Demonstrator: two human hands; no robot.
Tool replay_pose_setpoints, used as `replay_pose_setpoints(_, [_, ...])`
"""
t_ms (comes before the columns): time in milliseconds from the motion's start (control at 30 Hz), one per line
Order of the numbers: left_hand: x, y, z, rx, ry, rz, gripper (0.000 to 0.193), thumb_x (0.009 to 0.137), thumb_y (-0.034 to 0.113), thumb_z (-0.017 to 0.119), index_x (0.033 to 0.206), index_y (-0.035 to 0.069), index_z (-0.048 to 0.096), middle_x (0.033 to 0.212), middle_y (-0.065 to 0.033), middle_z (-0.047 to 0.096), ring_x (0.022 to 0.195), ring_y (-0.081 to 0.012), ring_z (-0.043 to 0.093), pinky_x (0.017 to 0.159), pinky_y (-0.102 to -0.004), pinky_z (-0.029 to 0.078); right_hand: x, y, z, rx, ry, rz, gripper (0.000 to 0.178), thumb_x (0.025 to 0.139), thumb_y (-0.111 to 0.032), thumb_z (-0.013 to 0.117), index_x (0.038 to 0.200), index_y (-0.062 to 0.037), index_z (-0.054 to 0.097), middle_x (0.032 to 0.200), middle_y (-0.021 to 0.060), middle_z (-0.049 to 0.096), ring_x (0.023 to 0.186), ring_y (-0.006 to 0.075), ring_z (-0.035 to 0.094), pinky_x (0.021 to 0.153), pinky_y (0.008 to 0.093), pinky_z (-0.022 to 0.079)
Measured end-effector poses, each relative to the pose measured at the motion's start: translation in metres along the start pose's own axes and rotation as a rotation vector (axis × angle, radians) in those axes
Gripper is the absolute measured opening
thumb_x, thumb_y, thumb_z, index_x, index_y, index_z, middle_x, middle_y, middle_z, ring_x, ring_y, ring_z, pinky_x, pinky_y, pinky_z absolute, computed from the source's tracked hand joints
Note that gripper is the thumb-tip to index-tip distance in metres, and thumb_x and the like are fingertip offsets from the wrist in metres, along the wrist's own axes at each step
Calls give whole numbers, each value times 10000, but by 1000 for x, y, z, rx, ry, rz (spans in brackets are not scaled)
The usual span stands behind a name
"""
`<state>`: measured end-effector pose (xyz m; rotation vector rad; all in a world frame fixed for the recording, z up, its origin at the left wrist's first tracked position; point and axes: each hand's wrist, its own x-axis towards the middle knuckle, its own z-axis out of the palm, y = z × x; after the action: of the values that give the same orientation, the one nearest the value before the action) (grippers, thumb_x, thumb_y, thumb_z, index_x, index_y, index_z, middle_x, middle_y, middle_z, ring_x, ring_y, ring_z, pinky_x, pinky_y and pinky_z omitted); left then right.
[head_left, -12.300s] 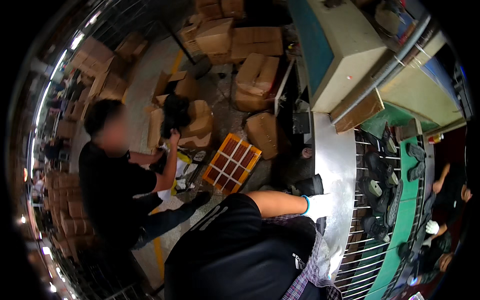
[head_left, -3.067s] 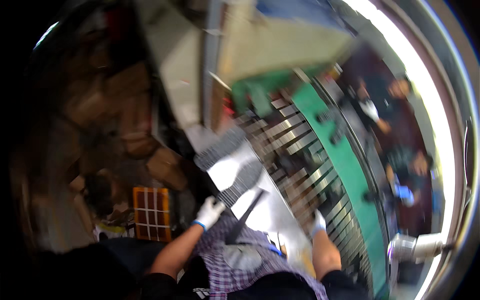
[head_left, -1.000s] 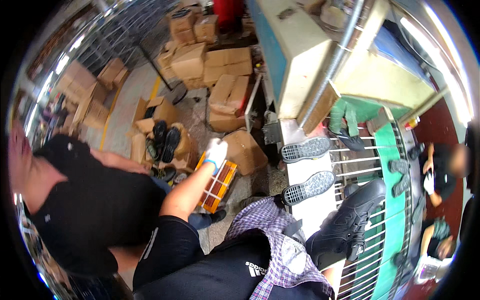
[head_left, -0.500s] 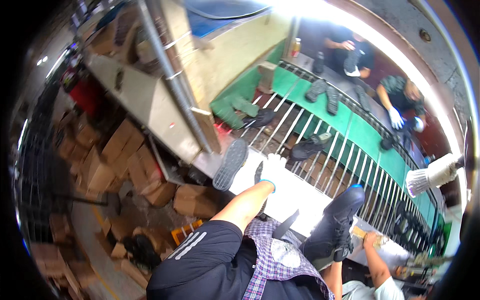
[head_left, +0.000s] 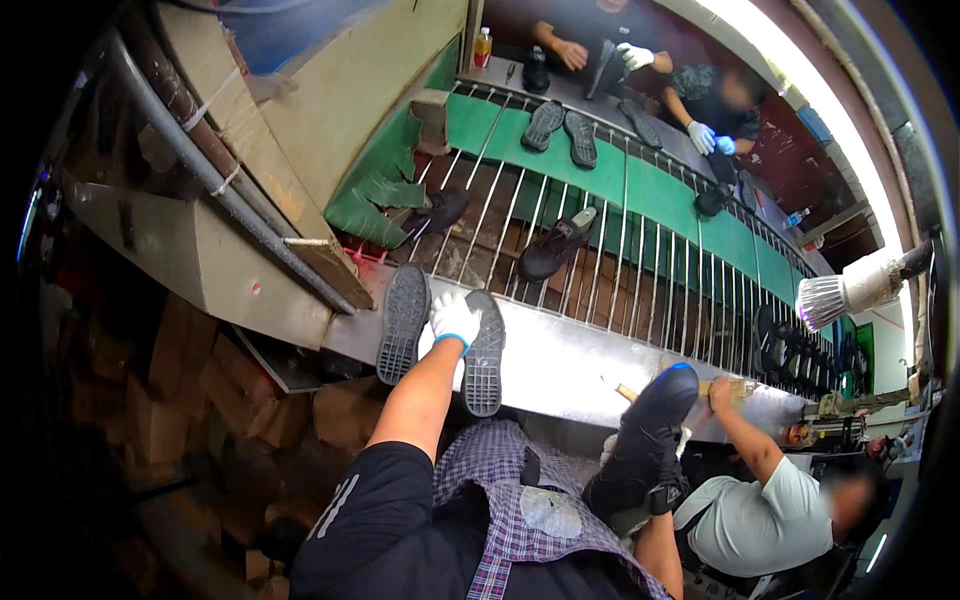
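Brown cardboard boxes (head_left: pixel 190 400) lower left

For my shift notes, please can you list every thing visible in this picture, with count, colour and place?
Upturned shoes: two, grey soles, on the steel bench.
Black boot: one, over right hand.
Dark shoes: two, on the wire rack.
Soles: two, grey, on the green belt.
Cardboard boxes: several, brown, lower left.
Lamp: one, white, right.
Co-workers: three, one beside, two across.
Left hand: white glove, between the soles.
Right hand: hidden.
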<state>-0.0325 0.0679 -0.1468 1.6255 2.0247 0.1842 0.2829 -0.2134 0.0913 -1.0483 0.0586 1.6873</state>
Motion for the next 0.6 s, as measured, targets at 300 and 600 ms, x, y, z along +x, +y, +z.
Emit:
replay_pose_setpoints(300, [-84, 78, -69, -1138, -516, 290, 545, 967, 126, 659, 1469, -35, 520, 1369, -160, 638, 1209, -249, 622, 1049, -362, 495, 102, 52, -82, 120, -225, 31, 791, 1065, -653, 467, 1588, -60, 446, 1565, 149, 534, 1409, 294, 529, 1224, 410, 409])
replay_pose_setpoints(600, [-170, 46, -44, -754, -537, 614, 676, 915, -25, 556, 1579, 27, 435, 1562, -206, 503, 1483, -328, 456, 1266, -403, 323, 104, 105, -65, -94, -45, 223, 784, 1110, -637, 313, 1611, -37, 379, 1596, 191, 471, 1420, 305, 522, 1213, 433, 439])
